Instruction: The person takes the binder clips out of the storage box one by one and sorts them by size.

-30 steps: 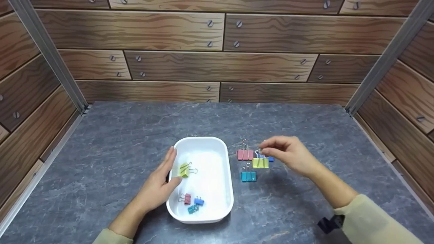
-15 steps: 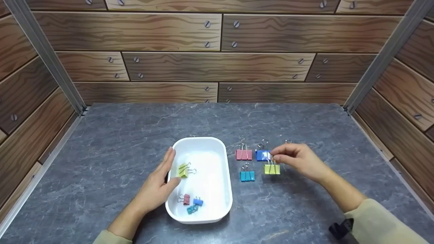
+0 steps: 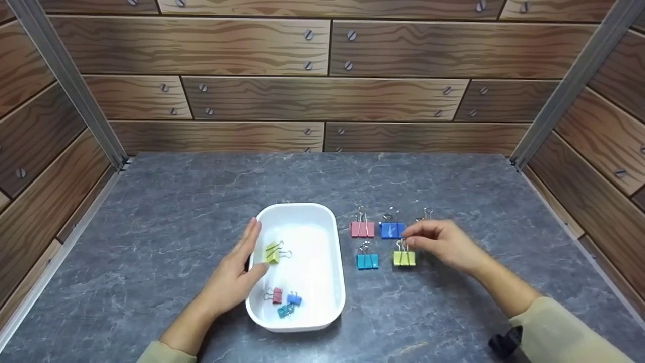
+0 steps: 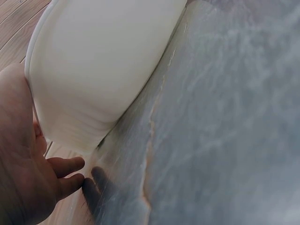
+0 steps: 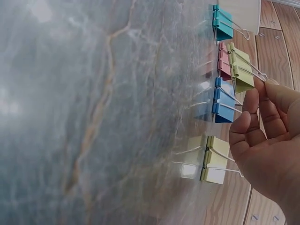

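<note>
My right hand [image 3: 410, 236] pinches the wire handles of a green binder clip [image 3: 404, 258], which stands low at the table just right of a teal clip [image 3: 367, 261]. Behind them stand a pink clip [image 3: 363, 230] and a blue clip [image 3: 391, 230]. In the right wrist view my fingers [image 5: 255, 101] hold the green clip [image 5: 241, 72] by its handle tips, with a pale yellow clip [image 5: 213, 160] beneath the palm. My left hand [image 3: 242, 269] rests flat against the left rim of a white tray [image 3: 332, 282], fingers straight.
Inside the tray lie a green clip [image 3: 272, 253] and small red [image 3: 276, 296], blue [image 3: 295, 300] and teal [image 3: 286, 311] clips. Wood-patterned walls close the grey stone table [image 3: 176, 212] on three sides. The left wrist view shows the tray's outer wall [image 4: 103, 70].
My right hand has carried the green clip rightward and down, from in front of the blue clip to a spot beside the teal one. The left hand has stayed put.
</note>
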`<control>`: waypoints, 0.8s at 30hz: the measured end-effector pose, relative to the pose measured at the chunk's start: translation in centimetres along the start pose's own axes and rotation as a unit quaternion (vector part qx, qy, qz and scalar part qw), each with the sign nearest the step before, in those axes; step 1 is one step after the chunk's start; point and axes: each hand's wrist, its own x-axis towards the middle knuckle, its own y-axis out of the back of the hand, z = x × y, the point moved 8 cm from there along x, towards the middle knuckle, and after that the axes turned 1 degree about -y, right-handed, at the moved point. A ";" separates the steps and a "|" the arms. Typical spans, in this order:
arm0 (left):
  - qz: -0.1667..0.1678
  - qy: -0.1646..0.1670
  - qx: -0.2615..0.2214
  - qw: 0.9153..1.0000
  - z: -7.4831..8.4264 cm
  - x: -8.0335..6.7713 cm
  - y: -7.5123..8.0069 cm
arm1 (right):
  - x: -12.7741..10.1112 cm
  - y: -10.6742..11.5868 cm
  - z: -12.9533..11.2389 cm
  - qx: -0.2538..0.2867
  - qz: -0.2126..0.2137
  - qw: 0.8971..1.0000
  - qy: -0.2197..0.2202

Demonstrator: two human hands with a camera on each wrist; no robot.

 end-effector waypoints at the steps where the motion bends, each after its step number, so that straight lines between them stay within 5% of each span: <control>1: -0.001 0.001 -0.001 1.000 0.0 0.0 0.0 | 0.0 0.0 0.1 0.001 0.000 1.000 -0.001; 24: 0.003 -0.004 0.002 1.000 -0.1 0.0 0.0 | 0.3 -0.4 0.7 -0.018 0.001 1.000 -0.009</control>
